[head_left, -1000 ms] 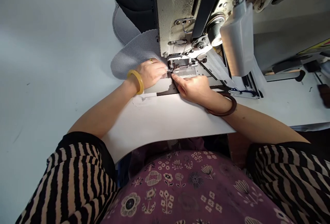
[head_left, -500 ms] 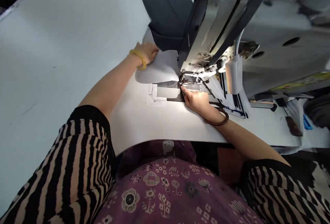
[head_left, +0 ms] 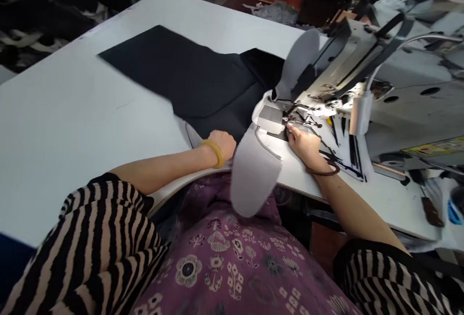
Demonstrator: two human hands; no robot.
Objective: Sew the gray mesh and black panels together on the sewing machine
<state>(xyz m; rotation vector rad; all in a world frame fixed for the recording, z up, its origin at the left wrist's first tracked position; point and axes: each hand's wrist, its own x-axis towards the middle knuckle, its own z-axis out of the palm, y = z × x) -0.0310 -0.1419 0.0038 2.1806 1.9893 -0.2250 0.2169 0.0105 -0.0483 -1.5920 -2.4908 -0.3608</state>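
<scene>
Lying on the white table [head_left: 72, 126] to the left of the sewing machine [head_left: 340, 64], the dark cloth [head_left: 213, 83] should handle as light, soft and limp, not fragile, and perhaps a little slippery on that smooth top. You would do best to take it by its near edge with flat fingers, so it doesn't bunch. The grey panel [head_left: 255, 172] looks light too, though somewhat stiffer, since it holds its rounded outline; its side edges offer you a fair grip.

The cloth's long axis slants from the far left towards you and the machine. The panel's long axis runs from beside the stitching area over the table's edge, its rounded end pointing at your lap.

Your left hand [head_left: 223, 145] is by the cloth's near edge, fingers curled; your right hand [head_left: 303, 147] is close beside the presser foot [head_left: 286, 118], index finger leading. With the fingertips blurred or hidden, I can't tell whether either hand is clamped on material or merely resting.
</scene>
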